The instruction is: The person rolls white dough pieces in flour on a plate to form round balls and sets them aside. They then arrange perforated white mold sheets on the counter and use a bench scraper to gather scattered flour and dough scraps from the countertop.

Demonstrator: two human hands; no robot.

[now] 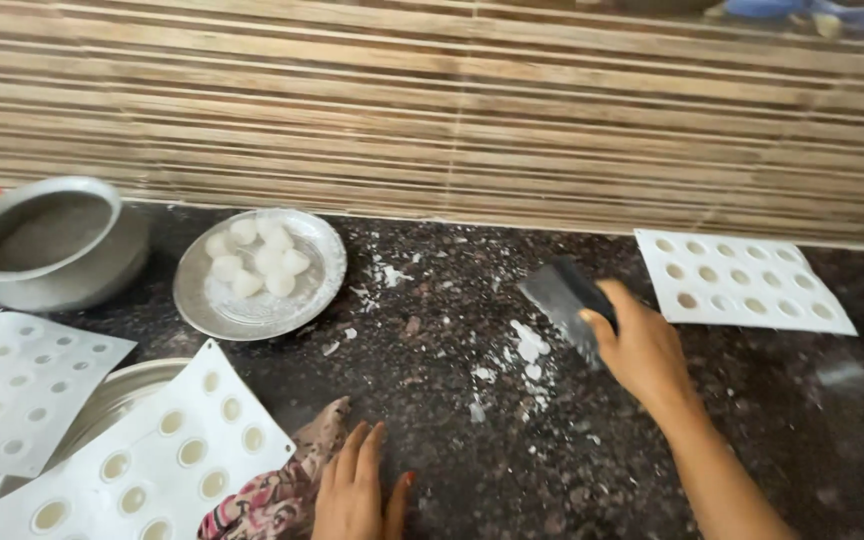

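On the table (432, 300), at three o'clock, the right hand (642, 350) gripped a scraper (562, 295); the left hand (357, 490) lay flat, fingers spread, at six.

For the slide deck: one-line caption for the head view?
Right hand scrapes white crumbs off dark counter with metal scraper; left hand rests flat.

Three white moulds (747, 280), two steel plates (257, 272), one pot (47, 240), one scraper (564, 300), two hands (642, 350)
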